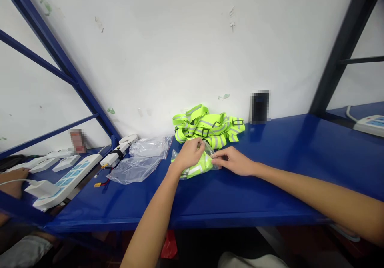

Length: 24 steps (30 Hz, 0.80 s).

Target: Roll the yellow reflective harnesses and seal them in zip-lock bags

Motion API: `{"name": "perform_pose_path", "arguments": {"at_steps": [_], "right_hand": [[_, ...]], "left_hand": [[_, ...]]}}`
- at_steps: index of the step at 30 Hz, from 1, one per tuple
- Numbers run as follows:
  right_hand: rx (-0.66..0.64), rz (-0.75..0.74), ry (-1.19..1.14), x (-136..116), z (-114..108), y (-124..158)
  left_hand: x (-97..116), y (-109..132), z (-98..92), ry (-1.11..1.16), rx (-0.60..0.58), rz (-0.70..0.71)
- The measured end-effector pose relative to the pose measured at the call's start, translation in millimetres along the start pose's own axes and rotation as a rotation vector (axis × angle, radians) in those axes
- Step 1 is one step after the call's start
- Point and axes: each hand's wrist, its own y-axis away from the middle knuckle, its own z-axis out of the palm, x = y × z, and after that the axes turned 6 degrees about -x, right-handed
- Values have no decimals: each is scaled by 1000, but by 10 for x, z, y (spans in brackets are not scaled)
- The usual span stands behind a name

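A clear plastic bag (pixel 196 169) with a folded neon-yellow reflective strap bundle inside lies on the blue table. My left hand (pixel 191 151) rests over the bag's left and upper part, its fingers pinched on the plastic near the top edge. At the bag's right end, my right hand (pixel 232 160) pinches the edge of the film between thumb and fingers. Just behind the bag, against the wall, sits a heap of loose neon-yellow reflective straps (pixel 207 124) with grey stripes and black buckles.
Empty clear bags (pixel 136 168) lie to the left, beside a white handheld fan (pixel 128 139) and a wired yellow connector (pixel 97 185). A white power strip (pixel 69 180) is further left, near another person's hand (pixel 13 180). A blurred dark object (pixel 259 107) leans on the wall.
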Motion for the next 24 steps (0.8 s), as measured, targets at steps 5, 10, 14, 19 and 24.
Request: {"name": "perform_pose_path", "arguments": {"at_steps": [5,10,14,19,24], "right_hand": [[-80,2,61,8,-44,1],[11,4,160,50,-31,21],[88,-41,169,90,-15,6],[284,-91,168,49,-21,-46],[444,-163,207,6,-39,-52]], "left_hand": [[-66,45,34,151,42,-4],[-49,53,37,362,25,24],[-31,62,50,472,-16,57],[17,74,48,502,-95,126],[91,69,43,509,-193,139]]}}
